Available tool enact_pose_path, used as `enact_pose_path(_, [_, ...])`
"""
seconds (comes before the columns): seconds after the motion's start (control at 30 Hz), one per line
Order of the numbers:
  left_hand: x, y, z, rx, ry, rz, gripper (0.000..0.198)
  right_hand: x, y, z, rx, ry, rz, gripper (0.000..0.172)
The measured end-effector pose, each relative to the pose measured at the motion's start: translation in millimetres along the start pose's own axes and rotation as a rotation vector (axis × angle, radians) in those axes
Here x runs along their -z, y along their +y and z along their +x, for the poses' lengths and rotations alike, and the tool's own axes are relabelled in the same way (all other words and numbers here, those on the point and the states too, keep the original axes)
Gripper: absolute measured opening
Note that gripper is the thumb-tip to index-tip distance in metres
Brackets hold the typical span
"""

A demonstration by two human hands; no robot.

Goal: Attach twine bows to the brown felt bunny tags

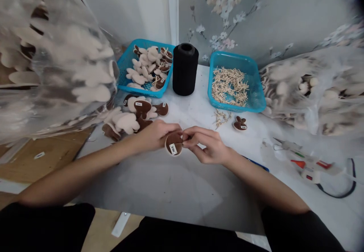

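Between my two hands is a brown plush piece [176,140] with a pale edge and a small white label, held above the table. The fingers of my left hand [159,132] are closed round its left and upper side. My right hand [209,146] pinches at its right edge, thumb and forefinger together; whether a smaller part sits in that pinch is hidden. Left of my hands lies a loose heap of similar brown and cream plush pieces [126,122], some with labels. One small brown piece with ears [240,124] rests alone to the right.
A blue basket [122,81] of plush pieces, a black thread cone [185,70] and a blue basket [263,106] of short pale strips stand behind. More strips [222,118] lie in front. Plastic bags [93,58] flank the table. At right are a glue gun [284,144] and power strip [315,165].
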State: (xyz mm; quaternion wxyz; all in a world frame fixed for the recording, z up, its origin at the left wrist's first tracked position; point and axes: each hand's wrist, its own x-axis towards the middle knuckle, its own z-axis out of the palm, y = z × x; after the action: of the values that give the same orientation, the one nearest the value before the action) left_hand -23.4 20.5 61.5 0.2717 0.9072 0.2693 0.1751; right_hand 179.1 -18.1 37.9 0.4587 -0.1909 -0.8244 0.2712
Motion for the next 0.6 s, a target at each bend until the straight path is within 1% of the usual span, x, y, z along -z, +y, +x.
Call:
enact_pose_path(0.03, [-7.7, 1, -4, 0.002, 0.023, -0.011, 0.018, -1, 0, -1, -0.033, 0.035, 0.029, 0.01])
enact_pose_path(0.07, [-16.0, 2, -8, -0.006, 0.073, 0.009, 0.017, -2, 1, -2, -0.076, 0.069, 0.057, 0.01])
enact_pose_path(0.13, [-32.0, 7, -18, -0.011, 0.221, 0.102, 0.019, -6, 2, -3, -0.192, 0.143, 0.115, 0.008])
enact_pose_path(0.2, [-44.6, 12, -26, -0.008, 0.329, 0.208, 0.021, -10, 2, -5, -0.314, 0.223, 0.17, 0.008])
enact_pose_path(0.27, [-51.1, 18, -30, -0.065, 0.365, 0.328, 0.02, -12, 3, -5, -0.39, 0.257, 0.182, 0.008])
enact_pose_path(0.3, [-51.7, 21, -31, -0.117, 0.365, 0.402, 0.018, -13, 3, -5, -0.401, 0.244, 0.162, 0.008])
enact_pose_path(0.4, [-43.5, 35, -30, -0.265, 0.36, 0.64, 0.01, -12, 2, -8, -0.347, 0.139, 0.05, 0.008])
enact_pose_path(0.5, [-25.7, 47, -28, -0.31, 0.302, 0.84, 0.005, -7, 2, -12, -0.24, 0.044, -0.028, 0.01])
enact_pose_path(0.57, [-13.3, 49, -25, -0.339, 0.233, 0.91, 0.007, -4, 2, -13, -0.173, -0.028, -0.061, 0.012])
enact_pose_path(0.6, [-7.8, 48, -23, -0.343, 0.198, 0.908, 0.011, -3, 2, -14, -0.138, -0.066, -0.076, 0.013])
